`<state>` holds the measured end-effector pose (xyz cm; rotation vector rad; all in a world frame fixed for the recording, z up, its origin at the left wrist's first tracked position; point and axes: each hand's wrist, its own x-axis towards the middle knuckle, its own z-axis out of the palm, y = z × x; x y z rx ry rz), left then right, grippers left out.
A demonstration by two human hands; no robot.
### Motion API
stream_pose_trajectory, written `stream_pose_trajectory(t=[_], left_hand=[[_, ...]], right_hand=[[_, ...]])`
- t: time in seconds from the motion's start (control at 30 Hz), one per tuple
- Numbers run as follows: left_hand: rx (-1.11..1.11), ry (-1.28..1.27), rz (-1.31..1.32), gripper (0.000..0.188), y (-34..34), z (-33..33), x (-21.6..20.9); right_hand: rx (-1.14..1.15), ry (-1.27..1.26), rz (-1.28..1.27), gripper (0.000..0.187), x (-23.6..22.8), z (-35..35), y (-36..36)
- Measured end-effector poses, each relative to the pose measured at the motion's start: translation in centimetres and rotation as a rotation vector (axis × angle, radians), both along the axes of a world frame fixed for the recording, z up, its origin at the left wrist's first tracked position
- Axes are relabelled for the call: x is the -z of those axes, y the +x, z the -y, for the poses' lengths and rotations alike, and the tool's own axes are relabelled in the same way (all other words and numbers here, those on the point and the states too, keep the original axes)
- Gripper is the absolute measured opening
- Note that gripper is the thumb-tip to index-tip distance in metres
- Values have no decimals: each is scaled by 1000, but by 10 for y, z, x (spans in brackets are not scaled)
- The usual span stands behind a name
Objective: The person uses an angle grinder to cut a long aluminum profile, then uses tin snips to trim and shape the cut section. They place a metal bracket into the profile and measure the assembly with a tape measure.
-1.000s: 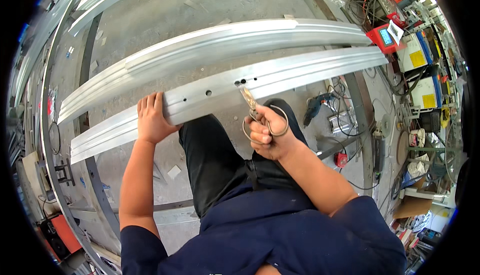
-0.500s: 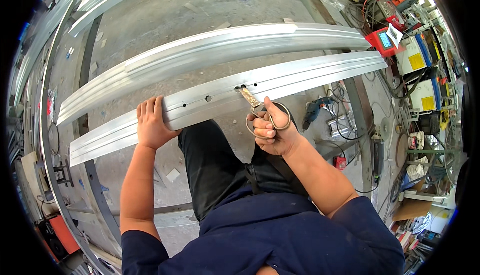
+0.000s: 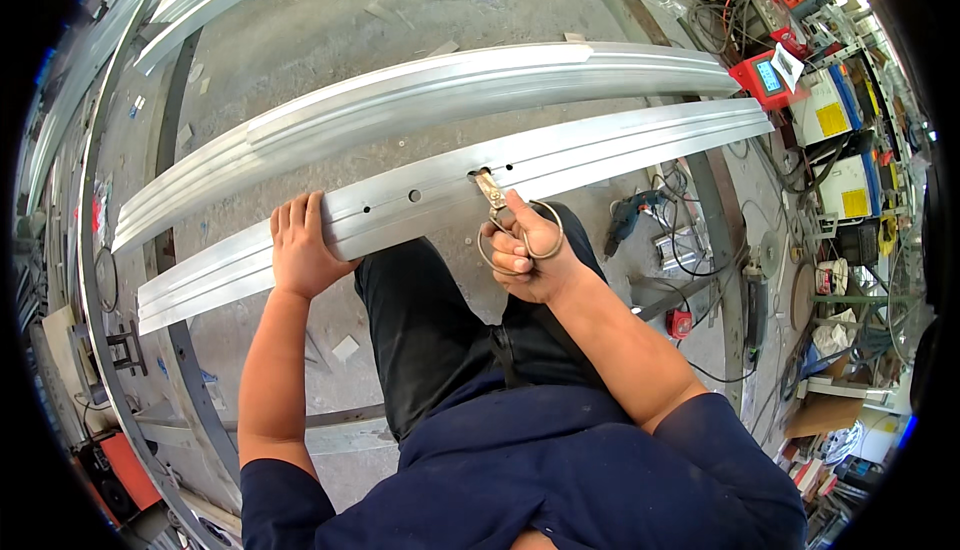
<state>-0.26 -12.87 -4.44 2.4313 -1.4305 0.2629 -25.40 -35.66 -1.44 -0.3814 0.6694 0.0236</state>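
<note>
A long silver aluminium profile (image 3: pixel 452 190) with several holes lies crosswise in front of me. My left hand (image 3: pixel 305 255) holds its near edge left of the holes, fingers over the face and thumb along the edge. My right hand (image 3: pixel 538 262) is closed around the looped handles of worn metal scissors (image 3: pixel 494 196). The scissors' tips are at a hole right of the middle one; how deep they reach is hidden.
Beyond lies a second aluminium profile (image 3: pixel 420 95). A red device with a screen (image 3: pixel 766 80) stands near its right end. At right, a power drill (image 3: pixel 628 222) and cables lie beside a dark steel beam (image 3: pixel 722 220). More profiles (image 3: pixel 215 0) are at far left.
My right hand has shifted slightly left and up with the scissors, whose handles now sit more directly below the hole. My left hand stays on the profile.
</note>
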Motion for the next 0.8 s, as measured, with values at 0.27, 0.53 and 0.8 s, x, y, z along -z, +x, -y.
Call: stream_pose_trajectory(t=[0.27,0.53,0.8], left_hand=[[-12,-61,43,90,-14,-3,4],[-10,9,-26,96,-2,-1,1],[-46,166,-174,100,12,9,-6]], right_hand=[[38,54,-44,58,7,9,19],[-124,-125,-47,65,-22,7,-43],[-203,-1521,-304,25,-48,48,-72]])
